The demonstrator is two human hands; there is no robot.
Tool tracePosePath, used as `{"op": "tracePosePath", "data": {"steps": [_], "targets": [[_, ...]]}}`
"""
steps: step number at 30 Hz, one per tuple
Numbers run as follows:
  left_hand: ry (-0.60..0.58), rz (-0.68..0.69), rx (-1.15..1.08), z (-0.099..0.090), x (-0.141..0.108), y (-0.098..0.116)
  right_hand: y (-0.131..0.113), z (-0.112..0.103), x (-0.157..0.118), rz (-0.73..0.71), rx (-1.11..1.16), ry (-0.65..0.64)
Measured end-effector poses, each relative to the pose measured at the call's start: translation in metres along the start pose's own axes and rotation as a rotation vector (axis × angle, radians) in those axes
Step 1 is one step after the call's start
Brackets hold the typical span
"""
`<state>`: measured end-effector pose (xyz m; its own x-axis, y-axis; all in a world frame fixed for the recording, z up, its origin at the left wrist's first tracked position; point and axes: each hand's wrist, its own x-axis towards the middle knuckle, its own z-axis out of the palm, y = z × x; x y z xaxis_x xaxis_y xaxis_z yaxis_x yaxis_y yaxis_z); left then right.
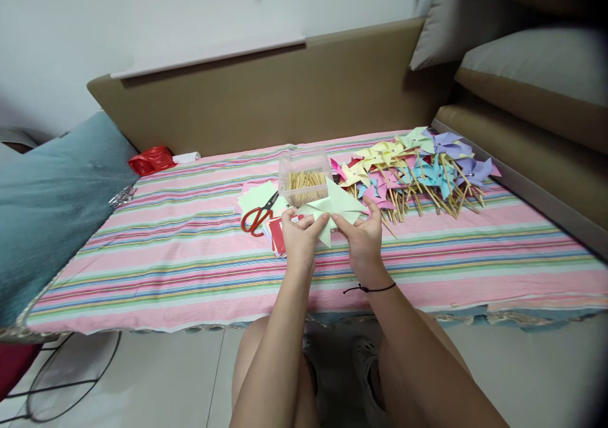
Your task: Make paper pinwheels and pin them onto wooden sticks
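A pale green paper pinwheel (339, 201), cut and partly folded, is held up between both hands. My left hand (303, 230) pinches its left side between thumb and fingers. From the other side, my right hand (363, 232) grips the paper, its thumb near the middle close to the left thumb. Just behind stands a clear plastic box (304, 162) full of thin wooden sticks (306, 180). Red-handled scissors (259, 216) lie left of my left hand, partly over pale green paper sheets (256, 195). Red and white cards (277, 235) sit beside that hand, partly hidden by it.
Finished pinwheels on sticks (418, 168) are heaped at the right on the striped cloth (190, 263). A red plastic bag (152, 160) and a small white item (186, 157) lie at the back left, near a shiny metallic bundle (122, 197). A brown backrest (266, 99) rises behind.
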<state>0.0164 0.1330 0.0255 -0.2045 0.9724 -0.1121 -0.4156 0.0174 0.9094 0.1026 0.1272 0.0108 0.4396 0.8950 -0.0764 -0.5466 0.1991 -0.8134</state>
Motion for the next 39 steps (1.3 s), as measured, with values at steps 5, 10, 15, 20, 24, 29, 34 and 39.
{"op": "tracePosePath", "data": {"steps": [5, 10, 15, 20, 24, 29, 34, 39], "targets": [[0.008, 0.000, 0.007, 0.001, -0.001, 0.000, 0.000, -0.001, 0.000, -0.021, -0.042, 0.017], [0.010, 0.002, 0.017, 0.001, -0.001, 0.001, -0.001, -0.001, 0.000, -0.025, -0.051, 0.010], [0.021, -0.001, 0.039, 0.001, 0.000, -0.001, 0.002, -0.001, 0.001, -0.044, -0.070, 0.022], [-0.028, 0.001, 0.027, -0.001, 0.002, 0.000, 0.002, -0.003, 0.005, -0.037, -0.041, 0.044], [-0.052, 0.010, 0.063, -0.010, 0.006, 0.012, -0.007, -0.011, 0.011, 0.055, -0.081, -0.007], [-0.264, -0.017, 0.294, -0.031, 0.011, 0.021, -0.018, -0.023, 0.016, 0.178, -0.219, -0.231], [-0.396, -0.056, 0.439, -0.038, 0.010, 0.013, -0.014, -0.029, 0.016, 0.194, -0.290, -0.346], [-0.425, -0.061, 0.435, -0.036, 0.010, 0.010, -0.008, -0.034, 0.018, 0.164, -0.310, -0.374]]}}
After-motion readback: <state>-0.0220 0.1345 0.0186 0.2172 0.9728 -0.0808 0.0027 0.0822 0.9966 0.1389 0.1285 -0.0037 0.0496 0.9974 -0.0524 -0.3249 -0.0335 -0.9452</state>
